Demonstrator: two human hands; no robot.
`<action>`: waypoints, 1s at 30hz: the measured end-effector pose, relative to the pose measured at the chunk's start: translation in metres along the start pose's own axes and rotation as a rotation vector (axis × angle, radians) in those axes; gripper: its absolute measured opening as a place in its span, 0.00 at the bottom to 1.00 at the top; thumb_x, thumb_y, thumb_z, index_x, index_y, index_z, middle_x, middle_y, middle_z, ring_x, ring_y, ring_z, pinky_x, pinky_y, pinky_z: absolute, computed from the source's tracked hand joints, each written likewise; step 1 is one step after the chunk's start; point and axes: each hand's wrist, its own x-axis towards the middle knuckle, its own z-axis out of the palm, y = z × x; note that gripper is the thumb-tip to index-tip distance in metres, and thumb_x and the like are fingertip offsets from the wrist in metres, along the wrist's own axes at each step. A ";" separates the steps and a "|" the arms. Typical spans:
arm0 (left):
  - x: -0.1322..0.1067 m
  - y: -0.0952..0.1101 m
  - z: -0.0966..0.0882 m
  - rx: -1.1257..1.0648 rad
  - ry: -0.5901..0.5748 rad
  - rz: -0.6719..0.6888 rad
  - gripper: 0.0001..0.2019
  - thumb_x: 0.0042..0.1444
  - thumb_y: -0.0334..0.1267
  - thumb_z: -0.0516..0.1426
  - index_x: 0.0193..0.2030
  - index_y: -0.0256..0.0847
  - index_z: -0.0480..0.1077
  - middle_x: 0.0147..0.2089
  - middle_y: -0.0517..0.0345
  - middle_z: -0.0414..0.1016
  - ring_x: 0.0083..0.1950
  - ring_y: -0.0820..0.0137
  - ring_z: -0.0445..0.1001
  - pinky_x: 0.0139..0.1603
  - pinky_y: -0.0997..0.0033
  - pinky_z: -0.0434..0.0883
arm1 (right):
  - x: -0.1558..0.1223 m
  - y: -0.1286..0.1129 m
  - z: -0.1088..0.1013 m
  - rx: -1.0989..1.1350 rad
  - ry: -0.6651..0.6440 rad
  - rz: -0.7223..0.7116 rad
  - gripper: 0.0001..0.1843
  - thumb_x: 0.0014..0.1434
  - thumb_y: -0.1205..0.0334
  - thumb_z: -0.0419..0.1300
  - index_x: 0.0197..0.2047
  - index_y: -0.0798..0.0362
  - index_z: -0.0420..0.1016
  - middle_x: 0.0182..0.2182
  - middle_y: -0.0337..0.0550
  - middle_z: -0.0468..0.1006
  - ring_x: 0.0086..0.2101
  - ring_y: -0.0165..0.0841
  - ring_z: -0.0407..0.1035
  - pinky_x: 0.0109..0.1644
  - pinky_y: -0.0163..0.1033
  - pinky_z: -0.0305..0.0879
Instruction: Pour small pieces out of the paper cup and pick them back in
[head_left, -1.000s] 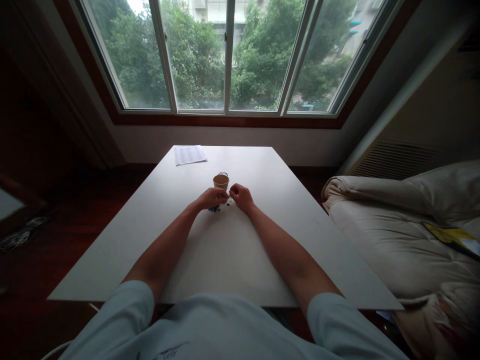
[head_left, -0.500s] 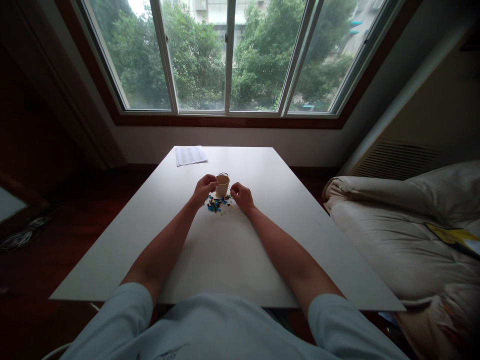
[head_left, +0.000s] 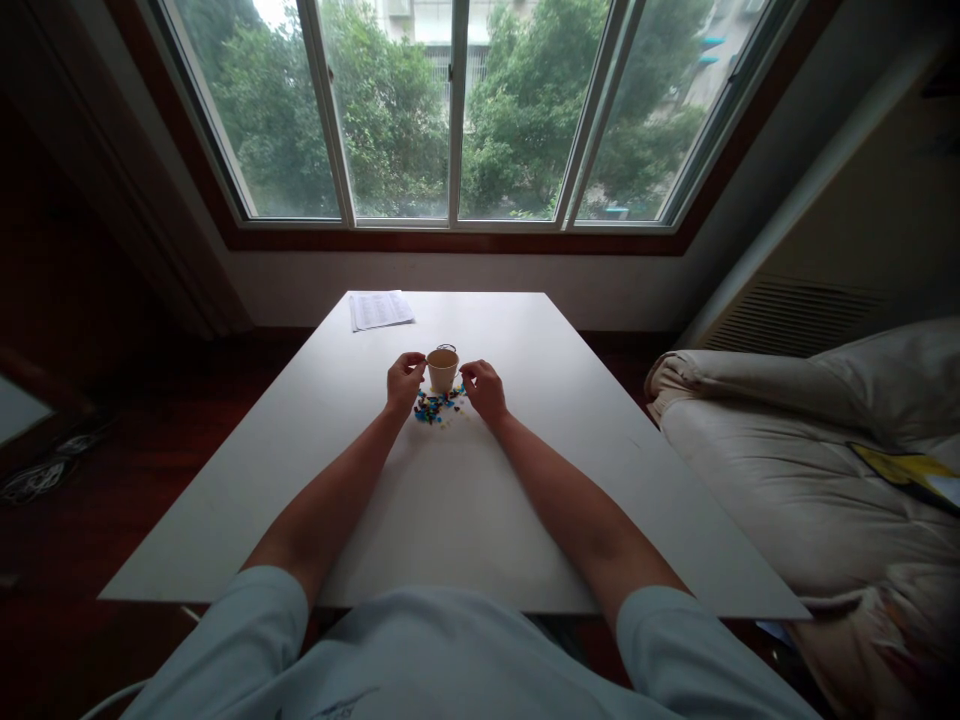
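A tan paper cup (head_left: 442, 374) stands upright on the white table (head_left: 465, 500). Just behind its rim shows a thin dark loop (head_left: 447, 348), too small to name. Small multicoloured pieces, perhaps beads (head_left: 430, 407), lie in a loose pile in front of the cup. To the left of the cup is my left hand (head_left: 405, 383), thumb and fingers pinched close to the rim; what they hold, if anything, is too small to see. My right hand (head_left: 486, 388) rests at the cup's right, fingers curled into a pinch, and its contents cannot be made out either.
Printed papers (head_left: 381, 310) lie at the table's far left corner. Beyond the far edge are a wall and a window (head_left: 397, 120). A cream padded sofa (head_left: 735, 440) stands along the right side. Cables (head_left: 45, 475) lie on the floor at left.
My left hand has drawn slightly left, from over the cup's near-left rim to beside it, uncovering more of the cup. My right hand has barely moved.
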 end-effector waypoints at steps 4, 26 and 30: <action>-0.002 0.005 0.002 -0.018 0.023 -0.019 0.11 0.51 0.39 0.62 0.41 0.39 0.75 0.40 0.54 0.77 0.29 0.76 0.69 0.28 0.74 0.68 | 0.000 -0.002 0.000 0.005 0.003 -0.009 0.12 0.63 0.68 0.52 0.43 0.50 0.77 0.37 0.45 0.75 0.39 0.37 0.67 0.44 0.41 0.66; -0.005 0.011 0.005 -0.041 -0.020 -0.033 0.10 0.56 0.44 0.60 0.38 0.39 0.71 0.28 0.61 0.70 0.24 0.77 0.64 0.24 0.76 0.62 | 0.000 -0.009 -0.005 -0.038 0.020 0.018 0.14 0.64 0.68 0.50 0.43 0.50 0.78 0.38 0.46 0.75 0.42 0.39 0.67 0.46 0.44 0.67; -0.005 0.009 0.004 -0.032 -0.018 -0.029 0.10 0.56 0.43 0.59 0.39 0.39 0.71 0.28 0.61 0.71 0.24 0.77 0.64 0.24 0.76 0.63 | 0.000 -0.009 -0.006 -0.053 0.038 0.030 0.15 0.64 0.67 0.51 0.46 0.50 0.78 0.39 0.48 0.75 0.44 0.41 0.67 0.49 0.46 0.68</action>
